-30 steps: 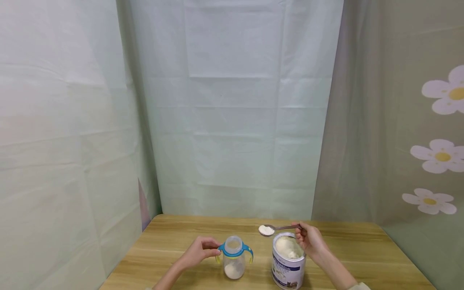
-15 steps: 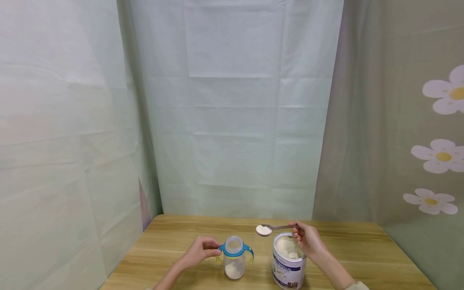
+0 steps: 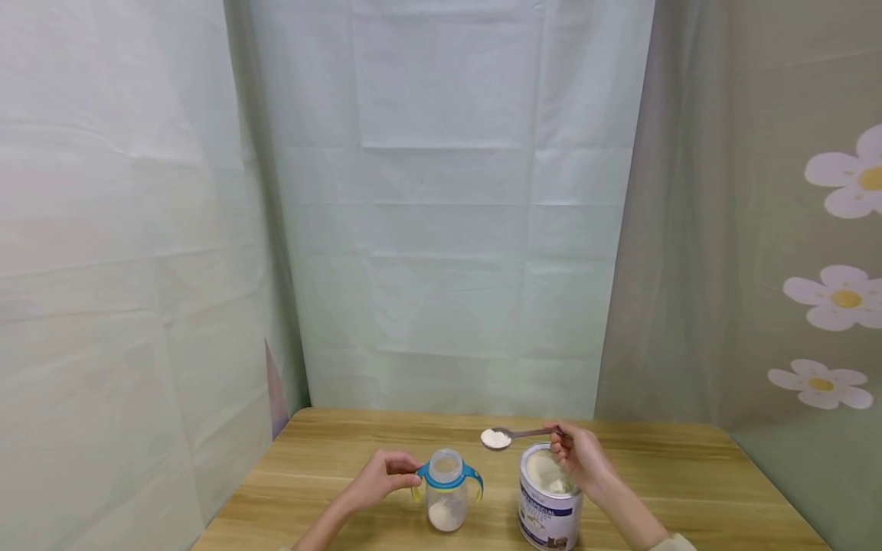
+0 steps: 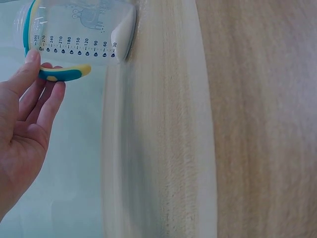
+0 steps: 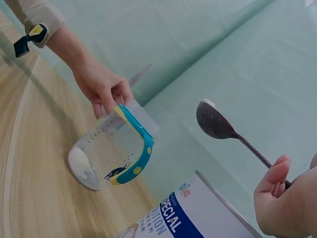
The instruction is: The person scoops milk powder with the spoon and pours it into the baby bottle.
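A clear baby bottle (image 3: pixel 446 505) with a blue and yellow two-handled collar stands uncapped on the table, white powder lying at its bottom. My left hand (image 3: pixel 386 480) pinches the bottle's left handle (image 4: pixel 62 74) between thumb and fingers. In my right hand (image 3: pixel 581 458) is the handle of a dark metal spoon (image 5: pixel 215 120), its bowl heaped with white powder (image 3: pixel 496 438). That spoon is held roughly level, its bowl in the air between the bottle and an open milk powder can (image 3: pixel 549 514). Cream powder shows inside the can, just below my right hand.
The wooden table (image 3: pixel 324 444) carries the bottle and the can side by side near its front. Pale curtains (image 3: pixel 448 306) hang behind and at both sides; the right one (image 3: pixel 689 306) has printed flowers.
My right hand has shifted slightly left with the loaded spoon, bringing its bowl closer to the bottle. My left hand and the bottle look unmoved.
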Tool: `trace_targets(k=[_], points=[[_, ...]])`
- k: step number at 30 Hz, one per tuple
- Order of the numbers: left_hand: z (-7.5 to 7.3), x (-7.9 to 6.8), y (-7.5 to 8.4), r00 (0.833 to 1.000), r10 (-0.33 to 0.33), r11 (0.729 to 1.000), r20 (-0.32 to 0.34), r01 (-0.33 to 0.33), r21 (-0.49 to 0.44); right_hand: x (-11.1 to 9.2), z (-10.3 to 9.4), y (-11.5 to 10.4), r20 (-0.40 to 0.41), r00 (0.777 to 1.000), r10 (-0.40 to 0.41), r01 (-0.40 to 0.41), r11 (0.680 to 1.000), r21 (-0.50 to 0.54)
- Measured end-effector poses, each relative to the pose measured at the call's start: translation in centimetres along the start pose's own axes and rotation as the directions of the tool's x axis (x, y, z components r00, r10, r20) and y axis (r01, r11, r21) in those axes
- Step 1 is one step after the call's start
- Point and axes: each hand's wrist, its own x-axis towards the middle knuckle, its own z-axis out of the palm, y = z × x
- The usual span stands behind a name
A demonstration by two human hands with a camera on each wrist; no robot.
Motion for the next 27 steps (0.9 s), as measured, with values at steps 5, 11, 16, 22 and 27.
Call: trace_targets(k=[5,11,16,22,27], points=[[0.00,0.03,-0.07,1.000,0.002,1.000,0.000,-0.002,-0.004,0.05,0.27,0.11,0.005,1.000,0.000,0.000,1.000,0.002],[0.03,-0.02,-0.01,1.000,0.011,1.000,0.002,-0.011,0.007,0.13,0.51,0.24,0.013,1.000,0.005,-0.005,1.000,0.007],[0.05,-0.07,-0.01,1.000,0.007,1.000,0.004,-0.007,0.004,0.28,0.61,0.43,0.033,0.999,0.013,-0.013,1.000,-0.011],[0.07,-0.05,-0.22,1.000,0.016,1.000,0.004,-0.016,-0.005,0.33,0.75,0.48,0.059,0.998,0.022,-0.021,1.000,-0.020],[0.04,-0.04,-0.27,1.000,0.012,1.000,0.001,-0.012,-0.010,0.38,0.81,0.43,0.088,0.996,0.024,-0.022,0.999,-0.023]])
